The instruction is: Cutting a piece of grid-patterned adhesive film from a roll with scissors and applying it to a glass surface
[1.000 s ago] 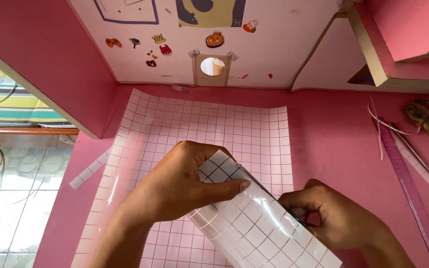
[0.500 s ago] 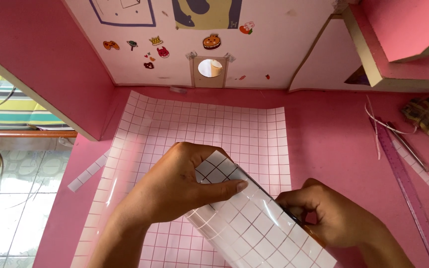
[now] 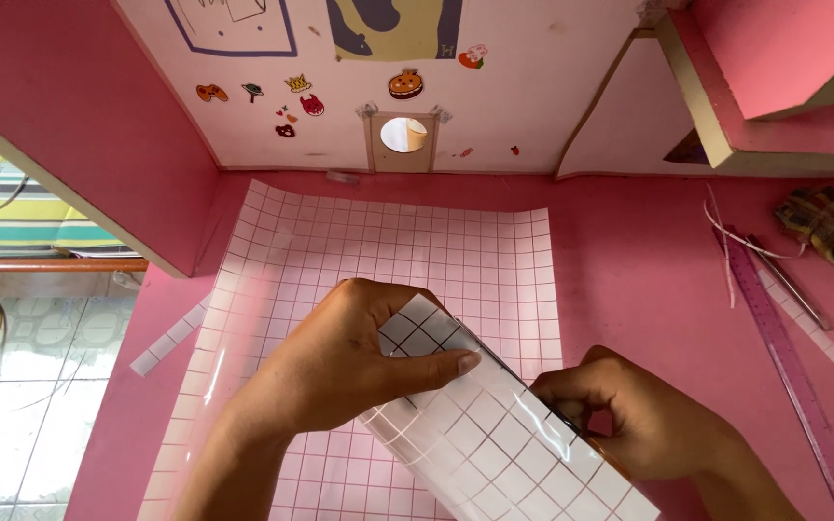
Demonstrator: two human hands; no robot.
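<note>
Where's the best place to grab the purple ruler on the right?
Probably its middle, coming from above. The ruler lies flat on the pink table, long and thin, so pinching its two long edges midway should keep it level. The left hand and right hand are both busy with the grid sheet.

White-gridded clear film roll [image 3: 494,444], pink table [image 3: 649,260]

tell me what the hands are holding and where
Both hold the gridded roll: left hand over its upper end, right hand at its right edge.
</note>
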